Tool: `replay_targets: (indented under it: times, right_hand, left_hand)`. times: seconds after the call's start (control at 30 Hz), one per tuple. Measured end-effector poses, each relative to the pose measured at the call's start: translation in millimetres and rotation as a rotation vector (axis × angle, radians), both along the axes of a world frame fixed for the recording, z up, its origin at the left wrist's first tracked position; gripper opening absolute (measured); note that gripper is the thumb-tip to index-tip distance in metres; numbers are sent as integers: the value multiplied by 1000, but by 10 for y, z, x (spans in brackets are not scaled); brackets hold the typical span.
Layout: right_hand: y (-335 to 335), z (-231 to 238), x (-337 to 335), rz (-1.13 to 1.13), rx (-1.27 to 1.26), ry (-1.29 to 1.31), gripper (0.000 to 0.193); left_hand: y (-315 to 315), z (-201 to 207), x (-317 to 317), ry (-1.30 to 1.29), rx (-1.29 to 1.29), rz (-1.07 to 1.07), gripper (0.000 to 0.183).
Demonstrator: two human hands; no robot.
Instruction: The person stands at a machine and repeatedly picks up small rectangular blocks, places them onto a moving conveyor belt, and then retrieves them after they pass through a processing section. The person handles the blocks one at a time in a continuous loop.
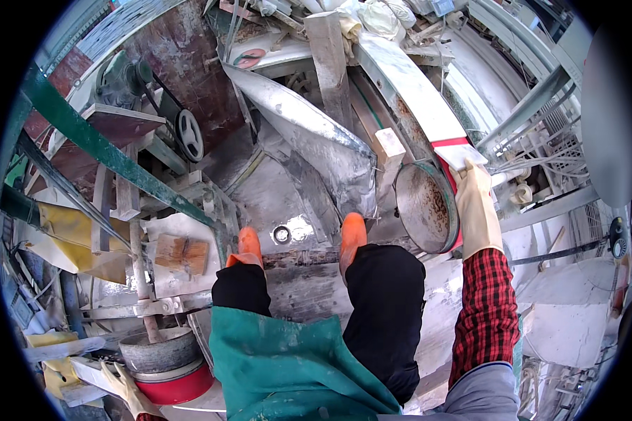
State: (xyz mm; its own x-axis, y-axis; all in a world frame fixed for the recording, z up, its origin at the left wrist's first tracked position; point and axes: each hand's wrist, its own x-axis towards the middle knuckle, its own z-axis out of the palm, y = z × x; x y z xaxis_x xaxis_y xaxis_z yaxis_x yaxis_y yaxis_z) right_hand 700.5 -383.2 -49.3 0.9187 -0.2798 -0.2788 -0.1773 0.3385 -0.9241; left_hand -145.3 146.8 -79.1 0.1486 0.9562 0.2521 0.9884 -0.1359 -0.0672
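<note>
My right hand [476, 210], in a cream rubber glove, reaches to the near end of a belt conveyor at the right. Its fingers close on the near edge of a white flat tile [461, 156]. Beneath the tile runs a red belt [449, 142], curving round a rusty round drum [423, 207]. A long white slab [418, 91] lies farther up the belt. At the lower left, my left hand [125, 390], gloved alike, has its fingers stretched out beside a white flat piece [93, 372]. Next to that hand stands another drum [159, 351] with a red belt [175, 387].
A dusty grey metal chute [316, 144] rises ahead of my orange boots [353, 235]. A green bar [112, 151] crosses at the left, near a handwheel [189, 135]. Yellow sheeting [84, 238] hangs there. A wooden block [181, 255] lies below. Pipes [523, 112] stand at the right.
</note>
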Motion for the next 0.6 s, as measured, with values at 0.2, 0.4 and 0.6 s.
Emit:
replay_targets:
  times: [0.2,0.4,0.6]
  right_hand:
    - [40,-260,453,148,-802,37,31]
    - [-107,-65,641,777,-2099,310,32]
    - [426,366,296,479,-1256,13,44]
  left_hand:
    - [-34,-11,-183,1,-41,82,52]
    - [-209,126,76,-32,-63,93,51]
    - [-171,43,-138,-18,27,-20,49]
